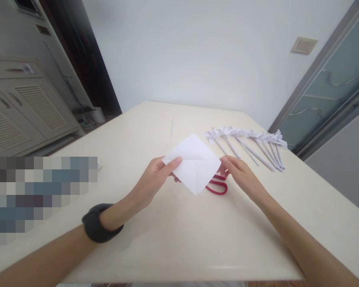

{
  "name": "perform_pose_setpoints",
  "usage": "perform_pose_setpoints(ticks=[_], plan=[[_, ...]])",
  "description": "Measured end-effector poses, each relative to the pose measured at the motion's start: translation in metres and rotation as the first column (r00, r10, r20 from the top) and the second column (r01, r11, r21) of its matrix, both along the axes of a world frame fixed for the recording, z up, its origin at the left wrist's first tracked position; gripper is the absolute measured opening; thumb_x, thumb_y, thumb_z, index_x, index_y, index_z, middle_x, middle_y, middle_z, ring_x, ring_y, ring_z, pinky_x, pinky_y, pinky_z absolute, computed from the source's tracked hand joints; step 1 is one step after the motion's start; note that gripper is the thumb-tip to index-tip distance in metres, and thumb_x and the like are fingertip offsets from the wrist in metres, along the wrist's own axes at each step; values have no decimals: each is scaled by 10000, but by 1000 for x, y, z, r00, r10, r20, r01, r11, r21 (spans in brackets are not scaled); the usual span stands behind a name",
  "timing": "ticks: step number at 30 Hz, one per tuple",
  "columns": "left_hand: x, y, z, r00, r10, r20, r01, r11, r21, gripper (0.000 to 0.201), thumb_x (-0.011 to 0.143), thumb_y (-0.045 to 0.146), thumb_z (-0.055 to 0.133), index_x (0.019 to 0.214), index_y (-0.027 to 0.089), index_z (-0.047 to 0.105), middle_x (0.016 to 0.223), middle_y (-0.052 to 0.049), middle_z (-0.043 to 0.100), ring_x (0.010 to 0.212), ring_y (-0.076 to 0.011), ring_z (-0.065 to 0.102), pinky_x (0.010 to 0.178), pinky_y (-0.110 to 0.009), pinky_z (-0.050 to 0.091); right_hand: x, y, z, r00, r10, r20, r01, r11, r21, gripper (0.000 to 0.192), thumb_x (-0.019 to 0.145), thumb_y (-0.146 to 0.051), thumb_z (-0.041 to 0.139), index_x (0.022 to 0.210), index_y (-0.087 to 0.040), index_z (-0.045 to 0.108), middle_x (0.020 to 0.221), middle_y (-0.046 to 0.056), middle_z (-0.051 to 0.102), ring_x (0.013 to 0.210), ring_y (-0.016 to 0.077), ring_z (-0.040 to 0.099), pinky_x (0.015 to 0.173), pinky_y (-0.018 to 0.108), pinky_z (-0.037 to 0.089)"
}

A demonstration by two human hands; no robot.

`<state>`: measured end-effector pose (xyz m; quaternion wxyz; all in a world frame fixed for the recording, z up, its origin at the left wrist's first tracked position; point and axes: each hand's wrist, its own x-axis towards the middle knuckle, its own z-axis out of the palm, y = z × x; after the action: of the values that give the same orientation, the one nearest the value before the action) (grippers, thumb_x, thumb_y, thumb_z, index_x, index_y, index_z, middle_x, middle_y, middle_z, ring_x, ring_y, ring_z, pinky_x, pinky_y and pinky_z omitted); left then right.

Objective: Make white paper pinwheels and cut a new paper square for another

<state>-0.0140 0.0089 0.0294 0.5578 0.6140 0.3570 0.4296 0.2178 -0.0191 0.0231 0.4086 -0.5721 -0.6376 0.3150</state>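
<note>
A square of white paper [197, 159], turned cornerwise and marked by crease lines, is held above the table. My left hand [158, 175] grips its left corner, thumb on top and fingers beneath. At the opposite corner, my right hand [235, 169] pinches the paper between thumb and fingers. Below and behind the sheet lie scissors with red handles [219, 187]; the paper hides their blades. To the right, several white paper flowers [242, 133] on rolled paper stems rest in a fanned row.
One thin white paper stick [172, 127] lies farther back on the cream table [182, 247]. Behind the table stands a white wall [197, 52]. A louvred cabinet [32, 103] is at the left, and a blurred-out patch covers the table's left side.
</note>
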Motion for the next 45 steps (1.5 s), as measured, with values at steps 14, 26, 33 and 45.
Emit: perform_pose_setpoints(ticks=[14,26,33,45], plan=[[-2,7,1,997,78,-20,-76,995,61,254,798,382,558,710,148,603,694,-28,598,647,-148,513,591,-254,402,4,3,-27,867,82,491,-78,997,-30,113,738,-251,570,827,-195,614,871,76,593,701,186,539,609,302,390],[-7,8,15,963,189,192,-201,978,46,199,802,345,558,686,184,572,692,-8,570,591,-130,484,500,-239,362,2,0,3,898,78,-432,-235,917,-322,211,761,-354,620,880,-180,615,937,69,632,788,158,592,672,277,463],[-11,11,11,955,239,177,-255,964,75,372,814,346,547,548,185,343,507,61,212,442,-76,246,434,-231,197,-18,-13,-4,695,64,-717,-321,919,-229,126,779,-297,625,804,-181,585,705,-3,544,621,99,518,628,251,433],[3,-13,4,983,37,-179,-26,998,65,327,826,371,513,583,187,396,446,72,308,416,-70,274,416,-220,206,-37,-23,-2,630,21,-776,-221,963,-154,83,778,-224,624,849,-188,599,813,1,542,671,100,495,630,241,431]])
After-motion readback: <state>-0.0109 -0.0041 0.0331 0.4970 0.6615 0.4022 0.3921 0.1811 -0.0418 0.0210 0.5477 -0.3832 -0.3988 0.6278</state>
